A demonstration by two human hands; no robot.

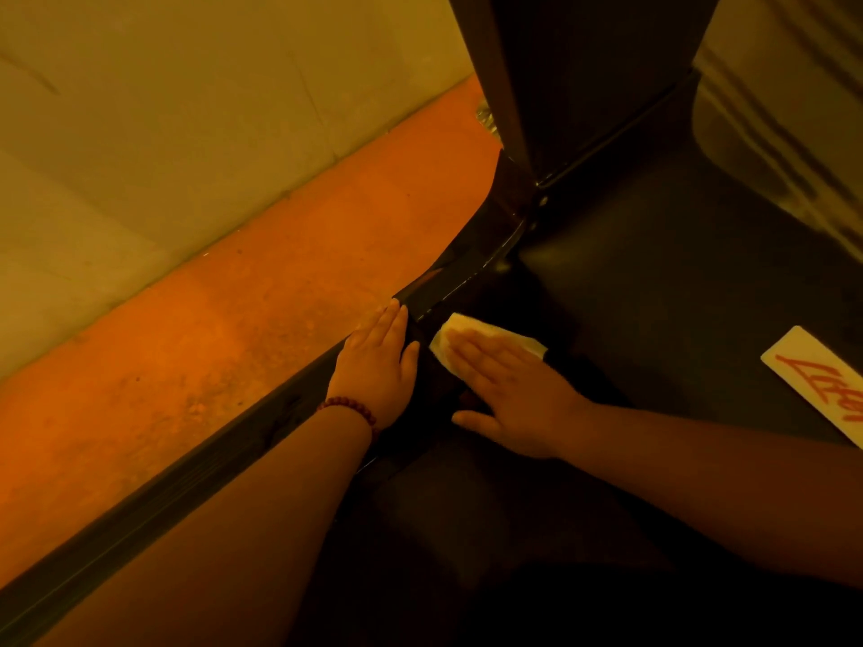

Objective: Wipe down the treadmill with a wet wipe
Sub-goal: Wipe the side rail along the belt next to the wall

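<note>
The black treadmill (654, 282) fills the right and lower part of the view, with its ribbed side rail (154, 502) running from bottom left toward the middle. My right hand (509, 389) lies flat with straight fingers on a white wet wipe (460, 326), pressing it onto the dark deck beside the rail. My left hand (378, 361), with a bead bracelet on the wrist, rests flat on the rail just left of the wipe. The light is dim and orange.
The treadmill's black upright post (560, 77) rises at top centre. An orange floor strip (233, 329) and a pale wall (163, 109) lie left of the rail. A white label with red lettering (817, 380) sits on the deck at the right.
</note>
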